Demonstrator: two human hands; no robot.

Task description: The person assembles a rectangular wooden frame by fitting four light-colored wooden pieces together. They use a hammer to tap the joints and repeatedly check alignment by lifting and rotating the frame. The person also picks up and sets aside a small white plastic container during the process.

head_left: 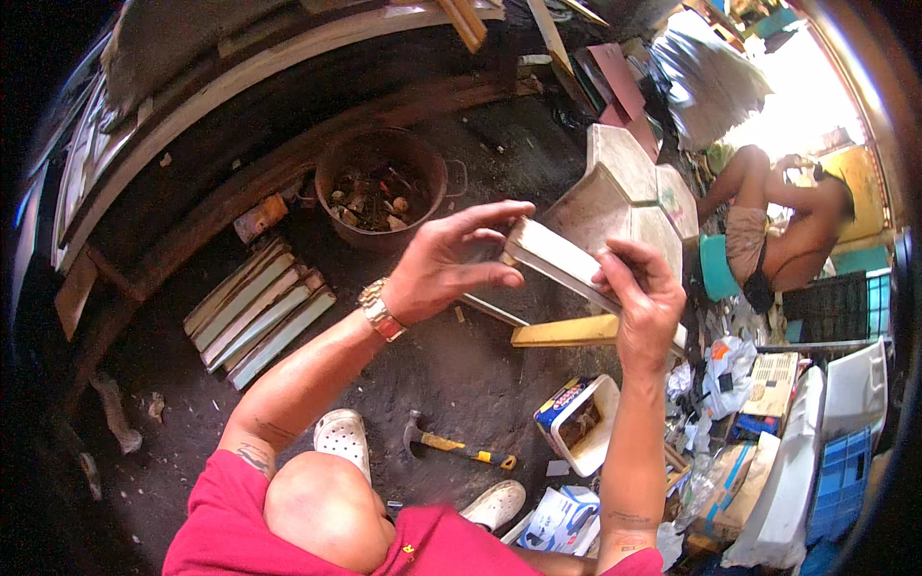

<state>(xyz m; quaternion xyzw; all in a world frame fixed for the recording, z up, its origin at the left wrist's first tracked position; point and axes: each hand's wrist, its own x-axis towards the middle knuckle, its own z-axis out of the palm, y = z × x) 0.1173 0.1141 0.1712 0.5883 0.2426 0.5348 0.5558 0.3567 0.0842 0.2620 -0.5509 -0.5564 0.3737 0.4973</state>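
Left hand: your left hand (444,261) is raised above the floor (451,370), thumb and fingers closed on the near-left end of the moulding strip (557,261). A metal wristwatch (380,310) sits on this wrist.
Right hand: your right hand (645,300) clamps the same strip further along, fingers wrapped over its top edge.
Moulding strip: a pale, cream-coloured wooden length, held between both hands clear of the floor, slanting down toward your right.
Metal pot: a round dark pot (384,182) with a side handle stands on the floor beyond your left hand. It holds a heap of mixed scraps and small pieces; the single items cannot be told apart.
White tub: a small rectangular tub (582,422) with a blue and red printed label on its side lies tilted on the floor below your right forearm. Its inside looks dark brown; the contents cannot be identified.
Printed carton: a white and blue carton (562,518) lies at the near edge of the floor, just beside your right shoe.
Cardboard boxes: brown and pale boxes (768,384) are piled at the right edge of the floor, with a blue crate (843,480) near them.
Strip stack: a row of pale strips (257,312) lies side by side on the floor to your left.
Hammer: a hammer (451,444) with a yellow and black handle lies between your shoes.
Hexagonal frames: pale hexagonal pieces (629,192) stand beyond the held strip.
Other person: a seated person (778,230) is at the far right, well apart from you.
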